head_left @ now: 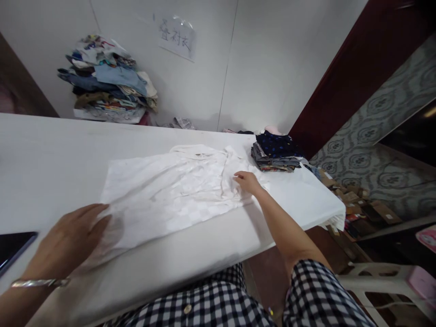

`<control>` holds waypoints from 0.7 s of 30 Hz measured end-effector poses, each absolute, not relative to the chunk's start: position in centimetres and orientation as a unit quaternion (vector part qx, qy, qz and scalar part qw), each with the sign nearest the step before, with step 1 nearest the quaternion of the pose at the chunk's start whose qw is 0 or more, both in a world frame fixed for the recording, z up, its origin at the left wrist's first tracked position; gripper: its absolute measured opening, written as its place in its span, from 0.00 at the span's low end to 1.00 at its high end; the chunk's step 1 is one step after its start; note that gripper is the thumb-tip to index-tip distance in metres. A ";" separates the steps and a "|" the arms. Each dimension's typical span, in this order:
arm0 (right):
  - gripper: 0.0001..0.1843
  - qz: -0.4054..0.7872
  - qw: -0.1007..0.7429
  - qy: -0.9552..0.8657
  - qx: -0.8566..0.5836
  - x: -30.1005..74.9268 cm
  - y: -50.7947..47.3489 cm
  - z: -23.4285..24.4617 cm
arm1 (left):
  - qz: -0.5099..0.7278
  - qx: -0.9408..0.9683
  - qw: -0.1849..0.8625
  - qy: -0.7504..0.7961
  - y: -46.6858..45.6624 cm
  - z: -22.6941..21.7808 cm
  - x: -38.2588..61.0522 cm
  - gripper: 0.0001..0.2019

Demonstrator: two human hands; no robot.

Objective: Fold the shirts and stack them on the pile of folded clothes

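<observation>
A white shirt (pixel 170 181) with a faint checked weave lies stretched lengthwise across the white table, somewhat wrinkled. At its near left edge is my left hand (pixel 73 236), thumb and fingers closed on the hem; a silver bangle is on that wrist. My right hand (pixel 248 182) pinches the fabric at the right end, around the collar and shoulder area. The cloth inside both grips is partly hidden by the fingers.
Beyond the right hand stands a stack of folded dark clothes (pixel 275 154). A tall clothes pile (pixel 112 81) rises at the back left. A phone-like dark device (pixel 15 247) lies at the left edge. A plastic stool (pixel 384 281) and cardboard boxes (pixel 384 211) stand right of the table (pixel 51 150).
</observation>
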State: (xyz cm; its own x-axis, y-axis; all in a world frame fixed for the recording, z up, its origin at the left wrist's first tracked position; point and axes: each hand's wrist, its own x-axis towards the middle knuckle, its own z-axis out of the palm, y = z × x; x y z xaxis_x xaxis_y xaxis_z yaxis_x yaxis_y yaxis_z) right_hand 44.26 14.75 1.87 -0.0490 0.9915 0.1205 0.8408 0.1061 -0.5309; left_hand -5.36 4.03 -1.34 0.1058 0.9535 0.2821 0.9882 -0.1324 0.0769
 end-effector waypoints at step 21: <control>0.16 0.199 0.273 -0.634 -0.696 40.5 19.5 2.3 | -0.043 -0.719 0.019 -0.693 6.8 3.1 -3.3 0.25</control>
